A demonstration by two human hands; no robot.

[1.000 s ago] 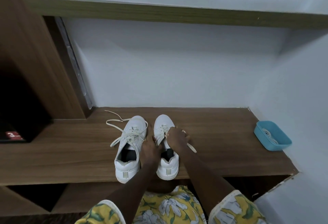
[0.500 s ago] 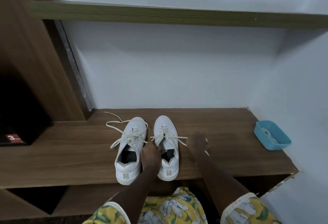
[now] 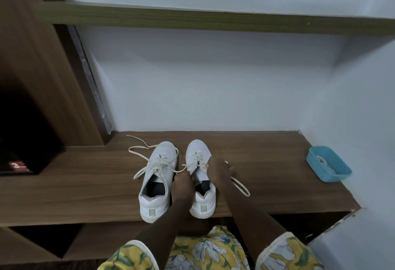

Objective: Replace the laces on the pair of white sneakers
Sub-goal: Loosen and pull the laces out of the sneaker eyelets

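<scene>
Brown wood-grain bench carries a white leather left sneaker beside a white leather right sneaker, with a blue plastic tray far right. The right hand pinches the right sneaker's cream flat lace. The left hand curls against its inner side, grasp unclear.

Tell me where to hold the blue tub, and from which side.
Pinch the blue tub by its left rim from above, coming from the left, probably: its top is open, the walls are thin, and the room wall stands close on its right.
</scene>
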